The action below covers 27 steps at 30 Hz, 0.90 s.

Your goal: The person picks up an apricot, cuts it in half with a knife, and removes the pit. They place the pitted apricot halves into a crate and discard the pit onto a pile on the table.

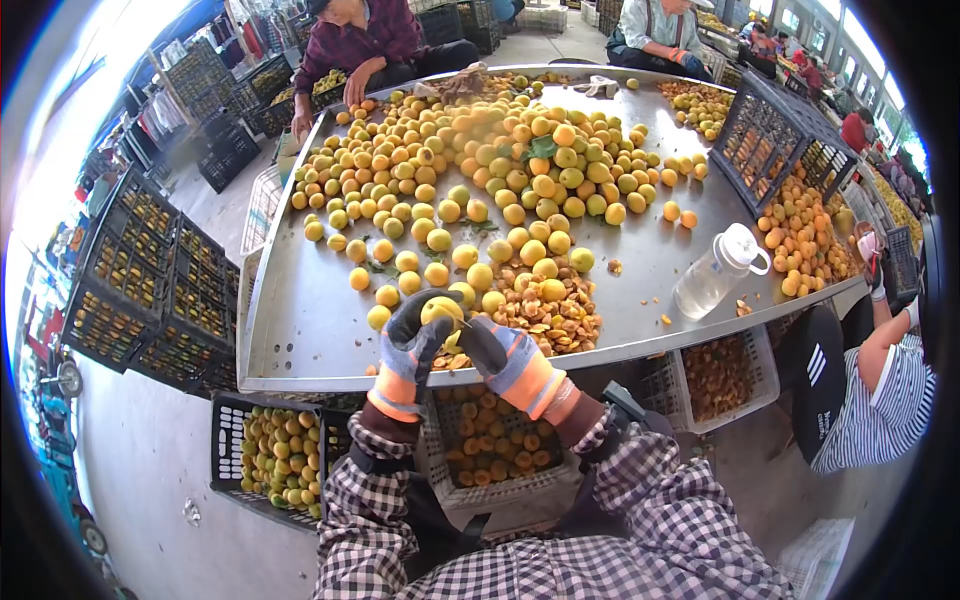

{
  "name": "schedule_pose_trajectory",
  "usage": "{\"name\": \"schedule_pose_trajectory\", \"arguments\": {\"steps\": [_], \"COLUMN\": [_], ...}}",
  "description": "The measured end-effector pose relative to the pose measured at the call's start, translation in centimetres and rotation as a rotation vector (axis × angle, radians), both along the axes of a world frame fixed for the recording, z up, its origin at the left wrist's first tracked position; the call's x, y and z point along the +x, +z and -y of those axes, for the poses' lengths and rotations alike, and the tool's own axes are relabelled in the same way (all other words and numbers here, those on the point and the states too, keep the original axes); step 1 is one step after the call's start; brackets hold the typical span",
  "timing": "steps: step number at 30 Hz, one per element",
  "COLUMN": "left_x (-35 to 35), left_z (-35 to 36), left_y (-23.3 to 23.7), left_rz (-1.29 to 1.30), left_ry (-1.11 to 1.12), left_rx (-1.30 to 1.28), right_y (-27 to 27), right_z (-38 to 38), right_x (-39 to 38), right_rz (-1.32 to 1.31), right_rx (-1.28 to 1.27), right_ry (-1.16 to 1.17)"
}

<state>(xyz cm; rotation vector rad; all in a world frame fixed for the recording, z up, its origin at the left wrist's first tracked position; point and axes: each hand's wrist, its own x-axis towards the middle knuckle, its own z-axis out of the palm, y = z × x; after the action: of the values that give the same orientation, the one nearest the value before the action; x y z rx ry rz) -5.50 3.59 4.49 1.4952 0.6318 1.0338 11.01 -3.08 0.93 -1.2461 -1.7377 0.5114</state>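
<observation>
My left hand [405, 350], in a grey and orange glove, grips a whole yellow apricot [441, 311] above the table's near edge. My right hand [512, 358], gloved the same way, is closed close beside that apricot. Its fingertips pinch something thin that I cannot make out. Just beyond both hands lies a heap of cut apricot pieces [550, 318]. Past it, a large pile of whole apricots [470, 150] spreads over the metal table [640, 270]. Below my hands, a crate of apricot halves [495, 440] stands under the table edge.
A clear water bottle [708, 278] stands on the right, near a tipped black crate [775, 135]. To my lower left is a black crate of apricots [270, 450]. Stacked crates [150, 280] stand farther left. Co-workers sit at the far side [365, 45] and right [880, 390].
</observation>
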Motion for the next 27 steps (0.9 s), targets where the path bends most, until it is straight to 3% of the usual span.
{"name": "schedule_pose_trajectory", "arguments": {"steps": [3, 7, 10, 13, 18, 21, 22, 27], "left_x": [1.8, 1.3, -0.2, 0.0, 2.4, 2.1, 1.5, 0.6], "left_z": [1.7, 0.7, -0.4, 0.5, 2.5, 1.6, 0.7, -0.1], "left_y": [0.3, 1.2, 1.4, 1.6, 0.2, 0.3, 0.2, 0.8], "left_rz": [0.163, 0.227, -0.003, 0.037, 0.374, 0.310, 0.163, 0.121], "left_ry": [0.126, -0.040, -0.134, -0.065, -0.003, -0.080, -0.104, -0.121], "left_rx": [-0.135, -0.239, -0.018, 0.002, -0.295, -0.328, -0.242, -0.097], "right_y": [0.5, 0.1, 0.1, 1.0, -0.9, -1.9, -1.3, 1.6], "right_z": [-0.2, -0.2, 0.2, 0.5, -0.6, -0.9, -1.0, 0.0], "right_x": [-0.7, 0.0, 0.5, 0.5, -0.6, -0.1, 0.4, 0.8], "right_rz": [0.018, 0.048, 0.013, 0.023, -0.010, -0.018, 0.005, 0.033], "right_rx": [0.015, 0.007, 0.089, 0.059, 0.176, 0.093, 0.062, 0.125], "right_ry": [-0.014, -0.060, -0.046, -0.028, -0.070, -0.085, -0.045, 0.019]}}
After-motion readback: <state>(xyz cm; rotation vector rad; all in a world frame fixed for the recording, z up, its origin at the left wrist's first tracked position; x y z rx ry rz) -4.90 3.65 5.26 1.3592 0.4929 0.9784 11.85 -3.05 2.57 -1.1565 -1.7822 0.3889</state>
